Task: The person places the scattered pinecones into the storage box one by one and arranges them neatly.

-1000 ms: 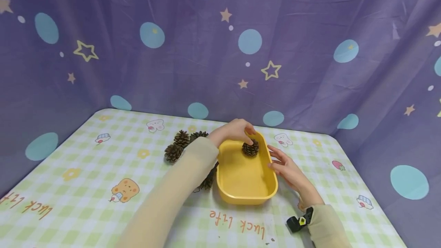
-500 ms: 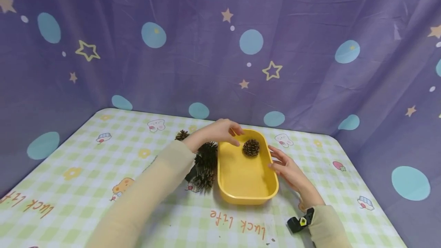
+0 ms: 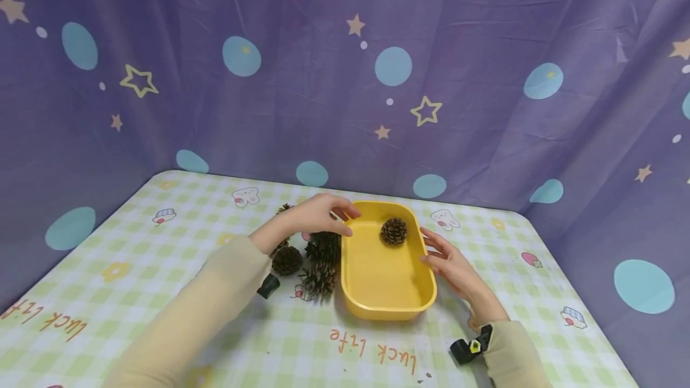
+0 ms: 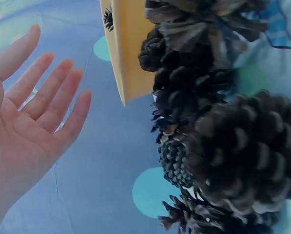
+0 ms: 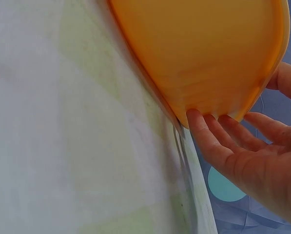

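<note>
A yellow plastic box [image 3: 385, 277] stands on the table with one brown pine cone [image 3: 394, 231] inside, toward its far right corner. Over the far left rim is my left hand [image 3: 320, 213], its fingers spread and nothing in them, as the left wrist view also shows. On the other side, the fingertips [image 5: 194, 117] of my right hand [image 3: 455, 271] rest against the box's outer wall, the thumb near the rim. Several more pine cones [image 3: 320, 277] lie in a cluster left of the box, partly hidden by my left hand and wrist; a large cone [image 4: 247, 151] looms close in the left wrist view.
A green-and-white checked tablecloth [image 3: 215, 340] with cartoon prints covers the table. Behind it hangs a purple curtain [image 3: 302, 100] with stars and blue dots. Black wrist mounts [image 3: 463, 349] sit on both arms.
My left hand has let go of the pine cone inside the box and drawn back left to the rim. More of the cone cluster now shows. The right hand has stayed put.
</note>
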Available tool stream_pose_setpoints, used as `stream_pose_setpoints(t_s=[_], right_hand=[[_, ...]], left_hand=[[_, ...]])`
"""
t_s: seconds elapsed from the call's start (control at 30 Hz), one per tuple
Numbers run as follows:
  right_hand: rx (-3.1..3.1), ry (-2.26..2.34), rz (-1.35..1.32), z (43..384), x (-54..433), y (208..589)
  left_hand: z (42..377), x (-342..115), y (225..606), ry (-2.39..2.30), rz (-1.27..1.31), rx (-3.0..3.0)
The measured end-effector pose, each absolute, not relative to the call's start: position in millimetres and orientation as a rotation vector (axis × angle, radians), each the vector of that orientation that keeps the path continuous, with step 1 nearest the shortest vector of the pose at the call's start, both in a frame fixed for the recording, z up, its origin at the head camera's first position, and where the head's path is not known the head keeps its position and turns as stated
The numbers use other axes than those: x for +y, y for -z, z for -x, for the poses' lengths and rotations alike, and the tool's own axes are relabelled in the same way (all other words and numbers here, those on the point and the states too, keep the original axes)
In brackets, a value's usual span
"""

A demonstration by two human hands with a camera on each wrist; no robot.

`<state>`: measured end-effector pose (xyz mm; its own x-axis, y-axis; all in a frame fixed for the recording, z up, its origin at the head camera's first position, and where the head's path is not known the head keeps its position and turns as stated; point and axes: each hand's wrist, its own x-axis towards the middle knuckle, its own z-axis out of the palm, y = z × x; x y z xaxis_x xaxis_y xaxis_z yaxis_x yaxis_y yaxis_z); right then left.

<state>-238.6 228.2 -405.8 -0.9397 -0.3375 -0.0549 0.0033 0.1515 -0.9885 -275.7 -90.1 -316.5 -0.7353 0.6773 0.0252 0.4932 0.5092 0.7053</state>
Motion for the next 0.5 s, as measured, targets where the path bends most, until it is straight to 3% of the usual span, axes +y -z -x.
stream_pose_setpoints(t_s=[0.5], right_hand=[[2.171, 1.861, 0.325, 239, 228, 407]], left_hand=[[255, -123, 331, -1.117, -0.977, 2.474]])
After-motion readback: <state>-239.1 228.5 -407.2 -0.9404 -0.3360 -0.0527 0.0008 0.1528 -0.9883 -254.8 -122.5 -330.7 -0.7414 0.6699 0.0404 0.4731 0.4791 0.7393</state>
